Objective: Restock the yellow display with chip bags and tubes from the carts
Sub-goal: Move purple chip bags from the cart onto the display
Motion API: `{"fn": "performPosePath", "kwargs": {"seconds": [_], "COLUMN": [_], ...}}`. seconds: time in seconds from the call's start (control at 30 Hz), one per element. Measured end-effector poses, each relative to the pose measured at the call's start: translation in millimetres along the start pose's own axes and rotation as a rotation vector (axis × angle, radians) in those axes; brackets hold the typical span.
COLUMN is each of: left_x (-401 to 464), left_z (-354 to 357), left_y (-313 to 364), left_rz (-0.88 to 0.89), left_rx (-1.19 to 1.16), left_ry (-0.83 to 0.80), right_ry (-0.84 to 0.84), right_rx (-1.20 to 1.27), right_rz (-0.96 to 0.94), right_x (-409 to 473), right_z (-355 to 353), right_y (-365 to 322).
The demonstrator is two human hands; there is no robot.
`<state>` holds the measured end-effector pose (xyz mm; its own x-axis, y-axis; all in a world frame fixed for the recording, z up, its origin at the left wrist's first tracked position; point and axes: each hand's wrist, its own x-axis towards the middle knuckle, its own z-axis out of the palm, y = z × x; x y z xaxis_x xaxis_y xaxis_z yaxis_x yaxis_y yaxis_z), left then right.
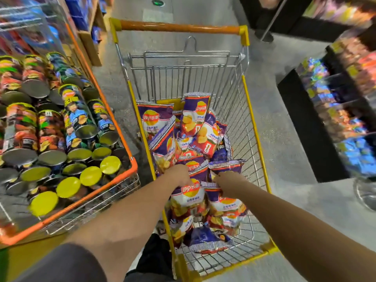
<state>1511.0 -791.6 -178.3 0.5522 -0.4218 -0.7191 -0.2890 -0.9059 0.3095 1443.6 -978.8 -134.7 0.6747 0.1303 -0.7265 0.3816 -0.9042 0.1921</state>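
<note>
A yellow-framed wire cart [256,137] stands in front of me, holding several purple chip bags [195,121]. Both my arms reach down into it. My left hand [180,175] grips the top edge of one purple bag [189,195]. My right hand [228,183] grips the top of a neighbouring purple bag [226,204]. To the left an orange-framed cart [126,147] is packed with chip tubes [81,117] lying with their metal ends and yellow lids toward me.
Dark shelves [335,110] of packaged snacks run along the right, blurred. Wooden shelving [91,43] with blue packs stands at the far left. A yellow surface [30,259] shows at the bottom left. Grey floor lies between the cart and the right shelves.
</note>
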Motion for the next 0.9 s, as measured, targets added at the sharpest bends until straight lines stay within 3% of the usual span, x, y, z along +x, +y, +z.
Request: {"fn": "performPosePath", "kwargs": {"seconds": [0.13,0.37,0.5,0.6,0.9], "left_x": [-41,-156,-245,-309,-487], "left_z": [9,19,28,41,157], "left_y": [21,65,82,84,16], "left_rz": [-0.043,-0.193,-0.264,-0.311,-0.636], "left_rx": [-0.048,-0.178,-0.254,-0.352,-0.564], "left_ry": [0.171,0.624,0.842,0.948,1.15], "right_ry": [0.068,0.328,0.505,0.545,0.589], "right_rx": [0.309,0.47,0.566,0.542,0.31], "right_rz": [0.122,0.218,0.138,0.079,-0.266], "right_x": [-38,-127,-186,-221,-288], "right_z": [10,-5,-26,-44,-86], "right_y": [8,26,15,-8,-180]}}
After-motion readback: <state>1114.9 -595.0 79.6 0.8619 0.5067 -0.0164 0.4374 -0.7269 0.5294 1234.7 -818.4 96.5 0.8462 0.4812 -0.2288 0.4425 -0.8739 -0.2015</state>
